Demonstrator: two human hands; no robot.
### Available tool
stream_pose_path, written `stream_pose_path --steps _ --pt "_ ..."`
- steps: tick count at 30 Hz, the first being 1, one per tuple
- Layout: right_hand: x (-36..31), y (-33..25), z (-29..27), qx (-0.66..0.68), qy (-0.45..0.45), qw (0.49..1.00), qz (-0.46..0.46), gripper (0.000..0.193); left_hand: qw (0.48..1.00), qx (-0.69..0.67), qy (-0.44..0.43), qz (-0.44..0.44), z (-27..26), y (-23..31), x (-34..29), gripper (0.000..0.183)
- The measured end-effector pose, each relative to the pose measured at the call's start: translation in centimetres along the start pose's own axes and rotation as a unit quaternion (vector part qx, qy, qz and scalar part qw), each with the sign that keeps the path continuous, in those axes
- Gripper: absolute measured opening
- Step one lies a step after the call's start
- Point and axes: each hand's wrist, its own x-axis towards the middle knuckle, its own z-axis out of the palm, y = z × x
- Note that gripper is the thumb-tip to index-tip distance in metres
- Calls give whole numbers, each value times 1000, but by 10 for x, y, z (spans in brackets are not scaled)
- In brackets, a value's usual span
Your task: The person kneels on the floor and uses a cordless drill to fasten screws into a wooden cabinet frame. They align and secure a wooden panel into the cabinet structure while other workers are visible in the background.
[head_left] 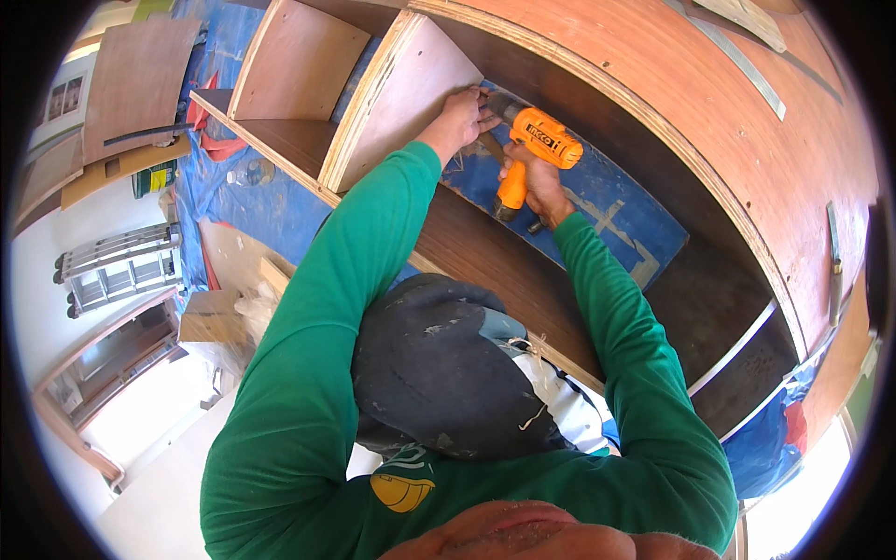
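My right hand [539, 185] is wrapped round the handle of an orange and black cordless drill [546, 137]. Its chuck points left, toward the inner corner of a plywood cabinet. Just at the drill's front end is my left hand [461, 119], fingers bent together against the upright plywood divider [413, 93]. What those fingers pinch, if anything, is too small to see. The divider stands between a long side panel [607, 70] and a dark wood-grain panel [495, 271]. Blue sheeting [644, 219] with tape strips shows through the opening below the drill.
A steel ruler [747, 75] and another metal tool [833, 252] lie on the outer plywood face. To the left are a clear plastic bottle [250, 173] on blue sheeting, a folded aluminium ladder [121, 266], a cardboard box [213, 317] and leaning boards [140, 84].
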Motion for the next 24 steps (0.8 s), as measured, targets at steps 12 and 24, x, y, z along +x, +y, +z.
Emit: stream_pose_path --steps 12,24 --pt "6 0 -3 -11 -2 1000 7 21 1000 -5 2 6 6 4 -9 34" --pt "3 -2 -3 -46 5 999 -16 20 1000 0 15 4 12 3 -10 37"
